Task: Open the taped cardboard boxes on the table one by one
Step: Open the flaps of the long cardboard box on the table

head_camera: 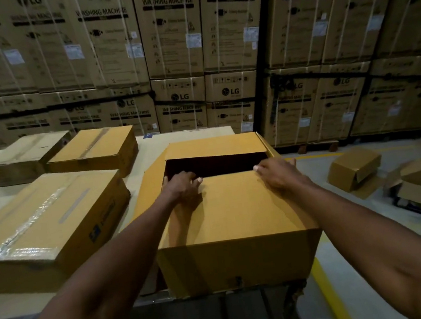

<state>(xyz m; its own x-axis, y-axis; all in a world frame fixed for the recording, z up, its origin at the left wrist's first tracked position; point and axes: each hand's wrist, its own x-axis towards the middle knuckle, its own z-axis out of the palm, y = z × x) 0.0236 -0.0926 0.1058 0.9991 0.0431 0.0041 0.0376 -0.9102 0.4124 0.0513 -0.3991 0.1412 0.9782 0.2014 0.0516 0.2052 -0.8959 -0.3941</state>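
- Box (235, 218) sits at 6 o'clock, at the near edge of the table (146, 152), partly open.
- Left hand (184, 186) and right hand (277, 174) grip the near flap's (237, 204) far edge, fingers curled over it.
- Dark gap shows beyond; inside is too dark to see.
- Three taped boxes (48, 222) lie toward 10 o'clock.
- Bare tabletop lies between them.

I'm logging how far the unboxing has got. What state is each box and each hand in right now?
Front box: top flaps parted, dark gap showing.
Near flap: lying almost flat, both hands at its far edge.
Left hand: fingers curled over the flap edge.
Right hand: gripping the flap edge.
Big box on the left: taped shut.
Two far boxes: closed, tape on.
Floor boxes: opened, lying on the floor.
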